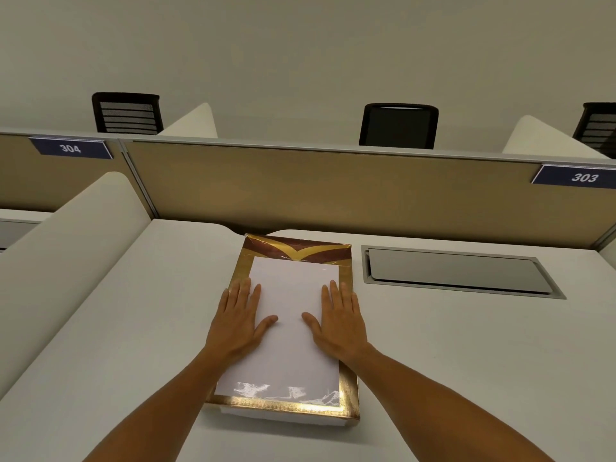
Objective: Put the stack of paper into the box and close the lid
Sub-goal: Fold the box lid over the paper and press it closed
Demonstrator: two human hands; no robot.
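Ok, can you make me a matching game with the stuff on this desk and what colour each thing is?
Things:
1. stack of paper
2. box
3. number sign 303
4. chair

Colours:
A. black
B. gold and brown
C. white
D. dark blue

Pairs: 1-C, 2-B, 3-D, 4-A
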